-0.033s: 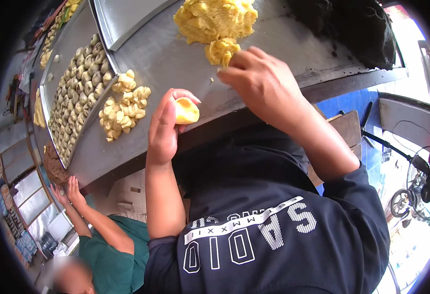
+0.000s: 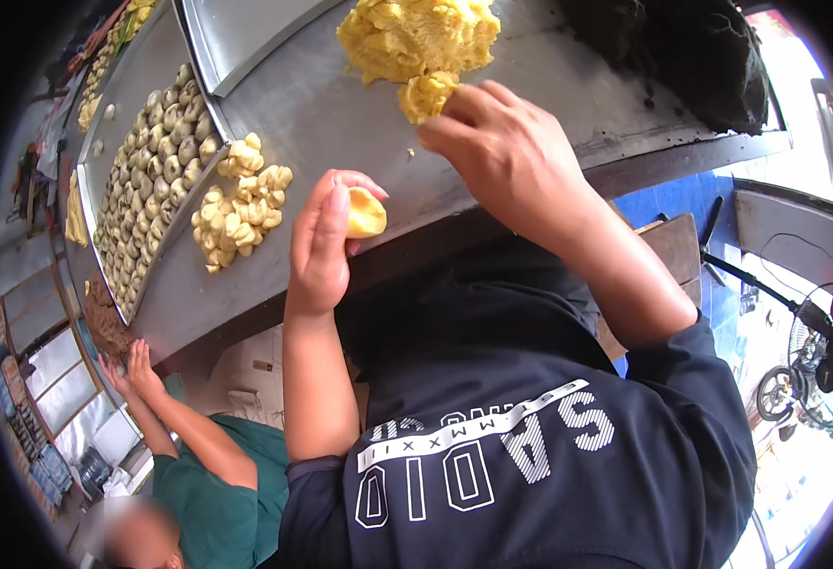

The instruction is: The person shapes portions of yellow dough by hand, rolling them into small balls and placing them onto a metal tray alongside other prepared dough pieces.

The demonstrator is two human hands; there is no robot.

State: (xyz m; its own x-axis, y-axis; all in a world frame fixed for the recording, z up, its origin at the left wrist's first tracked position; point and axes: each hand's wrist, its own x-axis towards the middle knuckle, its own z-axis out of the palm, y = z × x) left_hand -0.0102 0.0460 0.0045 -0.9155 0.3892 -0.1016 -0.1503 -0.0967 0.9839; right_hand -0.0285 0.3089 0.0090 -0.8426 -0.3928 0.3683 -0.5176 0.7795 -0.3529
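Note:
My left hand [image 2: 326, 242] is curled around a small, smooth yellow dough piece [image 2: 366, 213], held just over the near edge of the steel table [image 2: 341, 123]. My right hand [image 2: 502, 156] reaches farther onto the table, and its fingertips pinch a crumbly lump of yellow dough [image 2: 426, 95]. That lump sits at the foot of a big yellow dough mass [image 2: 416, 38]. To the left of my left hand, a loose pile of shaped dough pieces [image 2: 241, 204] lies on the table.
A long metal tray [image 2: 156, 161] at the left holds several rows of pale formed pieces. A second tray [image 2: 246, 38] lies behind it. A dark bundle [image 2: 682, 57] sits at the table's far right. Another person in a green shirt [image 2: 208, 474] has hands [image 2: 137, 370] on the table's left end.

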